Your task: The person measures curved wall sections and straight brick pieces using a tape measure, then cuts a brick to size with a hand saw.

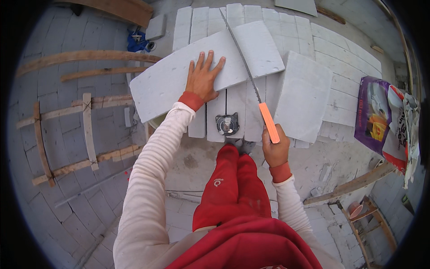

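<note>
A long white aerated concrete block lies aslant on a stack of similar blocks. My left hand rests flat on it with the fingers spread, pressing on its top. My right hand is wrapped round the orange handle of a hand saw. Its long toothed blade runs up and leftward across the right part of the block, the tip reaching past the far edge. Whether the teeth have cut in cannot be made out. Nearer to me, a black tape measure sits on the stack.
Another white block lies to the right on the stacked blocks. A purple and white bag hangs at the far right. Wooden ladder-like frames stand on the left. A blue item lies behind the stack's left end.
</note>
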A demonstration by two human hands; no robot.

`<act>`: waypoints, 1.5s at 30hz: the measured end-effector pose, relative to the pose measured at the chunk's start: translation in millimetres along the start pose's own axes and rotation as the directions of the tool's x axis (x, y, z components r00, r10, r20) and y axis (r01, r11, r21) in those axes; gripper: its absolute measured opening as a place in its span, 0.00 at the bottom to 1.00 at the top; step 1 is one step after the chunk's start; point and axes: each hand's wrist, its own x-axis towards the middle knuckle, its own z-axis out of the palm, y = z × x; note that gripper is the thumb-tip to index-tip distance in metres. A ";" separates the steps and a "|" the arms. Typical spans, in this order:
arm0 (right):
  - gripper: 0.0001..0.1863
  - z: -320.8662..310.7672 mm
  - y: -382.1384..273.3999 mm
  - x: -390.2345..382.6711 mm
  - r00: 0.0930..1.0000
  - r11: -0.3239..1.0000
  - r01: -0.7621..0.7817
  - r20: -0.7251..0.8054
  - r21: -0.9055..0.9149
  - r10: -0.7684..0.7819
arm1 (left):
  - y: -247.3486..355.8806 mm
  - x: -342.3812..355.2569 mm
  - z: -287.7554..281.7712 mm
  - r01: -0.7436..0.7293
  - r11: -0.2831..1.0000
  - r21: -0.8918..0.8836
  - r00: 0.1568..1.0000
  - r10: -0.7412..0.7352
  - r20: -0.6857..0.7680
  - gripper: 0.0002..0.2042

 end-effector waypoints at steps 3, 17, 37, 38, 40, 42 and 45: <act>0.05 -5.7 -2.6 -2.0 1.000 1.000 0.010 0.000 -0.015 -0.010 | -1.7 4.5 -4.3 -0.060 0.998 0.034 0.998 0.059 0.033 0.57; 0.05 -20.1 -11.7 -2.5 0.997 0.995 0.075 0.003 -0.067 -0.075 | -0.5 6.2 -10.4 -0.058 0.998 0.038 0.996 0.055 0.073 0.57; 0.22 -12.4 -84.3 75.8 0.995 0.990 0.092 0.033 0.104 -0.096 | -32.5 126.8 -27.1 0.387 0.917 -0.097 0.860 -0.321 0.395 0.66; 0.22 -6.7 -80.2 80.5 0.990 0.983 0.140 0.004 0.119 -0.142 | -37.9 131.2 -24.9 0.406 0.903 -0.139 0.843 -0.312 0.439 0.65; 0.24 6.2 -63.1 84.6 0.972 0.963 0.234 -0.063 0.136 -0.227 | -40.4 136.7 -14.0 0.431 0.885 -0.180 0.827 -0.306 0.472 0.62; 0.22 8.8 -57.3 80.7 0.983 0.979 0.179 -0.053 0.096 -0.175 | -38.8 138.8 -11.8 0.444 0.880 -0.170 0.830 -0.333 0.447 0.59; 0.21 13.2 -49.7 76.9 0.985 0.984 0.165 -0.069 0.065 -0.161 | -32.4 132.9 -20.5 0.452 0.882 -0.131 0.832 -0.364 0.419 0.57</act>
